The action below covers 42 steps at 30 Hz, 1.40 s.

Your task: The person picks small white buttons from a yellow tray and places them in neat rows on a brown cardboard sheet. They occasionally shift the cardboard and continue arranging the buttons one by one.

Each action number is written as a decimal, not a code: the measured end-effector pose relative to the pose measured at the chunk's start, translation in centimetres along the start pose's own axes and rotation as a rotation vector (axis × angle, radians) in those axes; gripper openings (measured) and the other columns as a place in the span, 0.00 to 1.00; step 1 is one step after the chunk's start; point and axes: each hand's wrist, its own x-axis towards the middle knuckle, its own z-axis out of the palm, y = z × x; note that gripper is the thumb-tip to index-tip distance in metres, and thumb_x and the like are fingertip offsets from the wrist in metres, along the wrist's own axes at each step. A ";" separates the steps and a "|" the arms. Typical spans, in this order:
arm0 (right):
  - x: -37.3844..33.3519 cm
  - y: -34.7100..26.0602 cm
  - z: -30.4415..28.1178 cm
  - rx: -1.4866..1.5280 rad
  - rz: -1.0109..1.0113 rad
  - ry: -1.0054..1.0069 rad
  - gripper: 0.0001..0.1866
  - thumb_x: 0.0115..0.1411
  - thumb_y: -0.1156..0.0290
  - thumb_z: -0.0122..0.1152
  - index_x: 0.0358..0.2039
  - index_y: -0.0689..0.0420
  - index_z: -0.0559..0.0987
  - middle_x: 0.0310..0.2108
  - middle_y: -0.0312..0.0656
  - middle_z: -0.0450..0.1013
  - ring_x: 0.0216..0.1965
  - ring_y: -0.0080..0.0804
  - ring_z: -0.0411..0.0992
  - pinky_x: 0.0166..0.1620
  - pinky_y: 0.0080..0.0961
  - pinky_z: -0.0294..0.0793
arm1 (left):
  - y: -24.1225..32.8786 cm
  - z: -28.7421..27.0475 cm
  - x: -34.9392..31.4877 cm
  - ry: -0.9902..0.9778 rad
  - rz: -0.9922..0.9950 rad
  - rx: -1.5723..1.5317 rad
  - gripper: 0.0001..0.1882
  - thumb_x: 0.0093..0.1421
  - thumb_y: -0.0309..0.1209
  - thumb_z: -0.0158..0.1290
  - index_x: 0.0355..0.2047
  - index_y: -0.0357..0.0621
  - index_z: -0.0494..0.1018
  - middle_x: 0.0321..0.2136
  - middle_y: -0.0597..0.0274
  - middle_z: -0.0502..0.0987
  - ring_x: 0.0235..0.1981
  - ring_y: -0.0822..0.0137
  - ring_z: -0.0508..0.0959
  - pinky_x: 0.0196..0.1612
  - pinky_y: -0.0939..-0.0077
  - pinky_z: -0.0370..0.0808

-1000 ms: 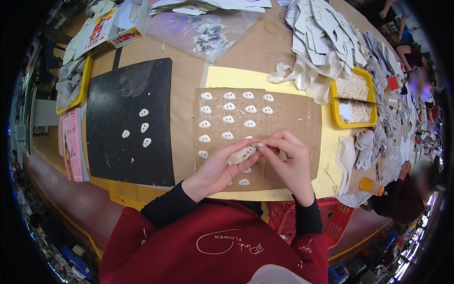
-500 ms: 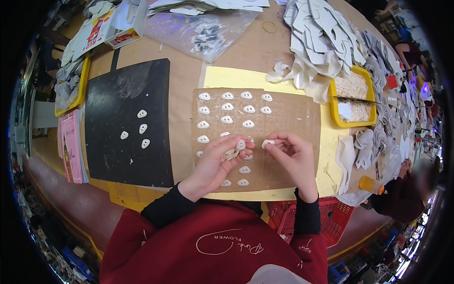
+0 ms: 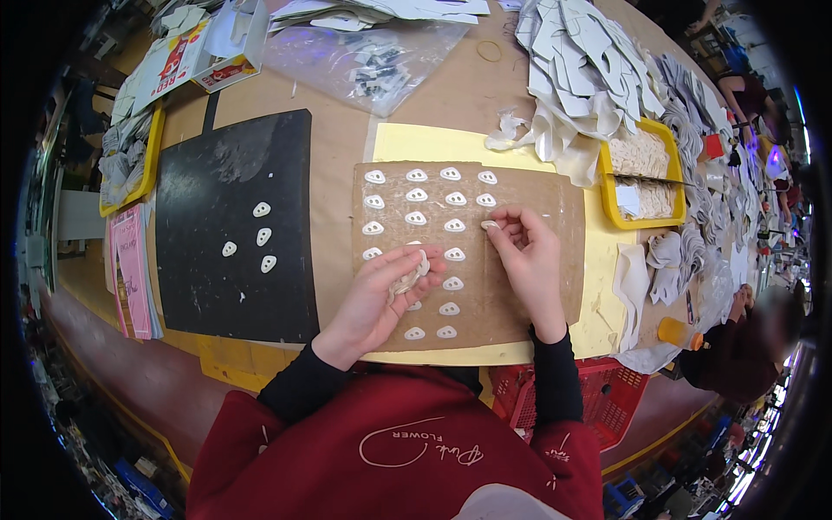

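Rows of small white rounded-triangular pieces, each with two holes, lie on a brown cardboard sheet (image 3: 542,195); one such piece (image 3: 455,225) is in the second column from the right. My right hand (image 3: 533,273) pinches a single white piece (image 3: 490,224) between thumb and fingertips, at the sheet, just below the lowest piece of the rightmost column. To its left, my left hand (image 3: 360,303) is curled round a small bunch of white pieces (image 3: 410,276), over the lower left of the sheet, and hides some pieces there.
A black board (image 3: 208,182) on the left carries several similar white pieces. Yellow paper (image 3: 425,139) lies under the cardboard. At right stands a yellow tray (image 3: 679,156) of pale pieces, near piled white cutouts (image 3: 581,52). A plastic bag (image 3: 303,52) lies behind; a red crate (image 3: 611,394) stands below the table edge.
My right hand has moved up and slightly left with its piece, down to the rightmost column. My left hand has shifted a little left and down, still holding the bunch.
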 end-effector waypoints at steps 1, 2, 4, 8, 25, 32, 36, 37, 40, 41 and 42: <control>0.1 -0.1 -0.2 -0.040 -0.032 -0.004 0.04 0.59 0.81 0.64 0.35 0.64 0.82 0.30 0.36 0.77 0.30 0.18 0.71 0.35 0.15 0.70 | -0.2 -0.5 0.1 -0.019 -0.010 0.001 0.17 0.71 0.32 0.49 0.52 0.31 0.72 0.42 0.57 0.78 0.41 0.74 0.78 0.45 0.86 0.77; 0.2 -0.1 -0.3 -0.081 -0.062 -0.012 0.04 0.58 0.81 0.64 0.35 0.64 0.83 0.30 0.36 0.77 0.29 0.18 0.71 0.35 0.16 0.70 | -0.5 -0.7 0.2 -0.009 -0.017 -0.008 0.16 0.71 0.32 0.49 0.51 0.31 0.73 0.40 0.60 0.78 0.40 0.76 0.78 0.43 0.87 0.76; 0.3 -0.2 -0.2 -0.062 -0.042 -0.016 0.05 0.57 0.81 0.65 0.34 0.64 0.84 0.30 0.37 0.77 0.29 0.19 0.71 0.35 0.17 0.70 | -0.8 -0.9 0.4 0.011 -0.032 -0.025 0.15 0.71 0.32 0.51 0.50 0.33 0.74 0.38 0.64 0.77 0.37 0.79 0.76 0.38 0.89 0.75; 0.2 -0.5 -0.3 -0.054 -0.022 -0.057 0.06 0.57 0.80 0.65 0.35 0.63 0.85 0.30 0.39 0.78 0.29 0.21 0.72 0.35 0.18 0.71 | -1.5 -0.6 0.3 0.033 -0.033 -0.016 0.11 0.69 0.32 0.53 0.46 0.36 0.75 0.35 0.66 0.77 0.34 0.81 0.74 0.33 0.89 0.71; -0.4 0.0 -0.2 -0.357 -0.283 0.088 0.08 0.54 0.77 0.67 0.37 0.58 0.85 0.33 0.40 0.76 0.36 0.35 0.71 0.41 0.28 0.70 | -2.4 -0.4 0.0 0.003 0.053 0.025 0.07 0.67 0.32 0.57 0.40 0.41 0.76 0.30 0.63 0.77 0.18 0.82 0.63 0.22 0.88 0.58; -3.8 -4.6 -0.7 0.000 -0.234 -0.242 0.11 0.56 0.79 0.68 0.41 0.59 0.84 0.37 0.36 0.76 0.33 0.23 0.72 0.37 0.19 0.70 | -2.7 0.5 0.0 -0.002 0.049 0.111 0.09 0.68 0.31 0.55 0.43 0.38 0.77 0.30 0.62 0.78 0.19 0.82 0.65 0.23 0.89 0.60; -4.5 -4.1 -0.6 0.088 -0.138 -0.265 0.08 0.57 0.80 0.67 0.38 0.60 0.85 0.34 0.37 0.77 0.36 0.22 0.74 0.37 0.19 0.71 | -3.4 0.7 0.4 -0.038 0.013 0.113 0.10 0.69 0.32 0.54 0.43 0.38 0.77 0.31 0.63 0.78 0.19 0.82 0.66 0.22 0.88 0.60; -4.5 -4.0 -0.6 0.091 -0.085 -0.258 0.07 0.58 0.80 0.67 0.38 0.61 0.85 0.34 0.37 0.77 0.36 0.22 0.74 0.37 0.19 0.72 | -3.5 0.6 0.5 -0.051 0.007 0.120 0.10 0.70 0.32 0.54 0.43 0.38 0.77 0.31 0.63 0.78 0.19 0.82 0.66 0.22 0.88 0.60; -4.8 -3.2 -0.6 0.141 0.032 -0.223 0.06 0.59 0.80 0.66 0.38 0.63 0.85 0.31 0.37 0.77 0.35 0.21 0.74 0.37 0.17 0.71 | -3.4 0.7 0.3 -0.078 0.007 0.150 0.10 0.70 0.33 0.53 0.42 0.38 0.78 0.31 0.64 0.78 0.18 0.82 0.66 0.21 0.87 0.61; -4.8 -3.1 -0.6 0.146 0.029 -0.219 0.06 0.59 0.79 0.66 0.38 0.64 0.84 0.31 0.37 0.77 0.34 0.20 0.73 0.37 0.17 0.70 | -3.4 0.5 0.3 -0.079 0.017 0.179 0.10 0.70 0.33 0.53 0.42 0.38 0.78 0.31 0.64 0.79 0.19 0.82 0.66 0.21 0.87 0.61; -4.9 -3.1 -0.5 0.151 0.026 -0.215 0.06 0.59 0.79 0.66 0.38 0.64 0.84 0.31 0.37 0.77 0.34 0.20 0.73 0.37 0.16 0.70 | -3.4 0.4 0.3 -0.079 0.028 0.208 0.10 0.70 0.32 0.53 0.42 0.38 0.78 0.31 0.64 0.79 0.19 0.82 0.66 0.21 0.87 0.61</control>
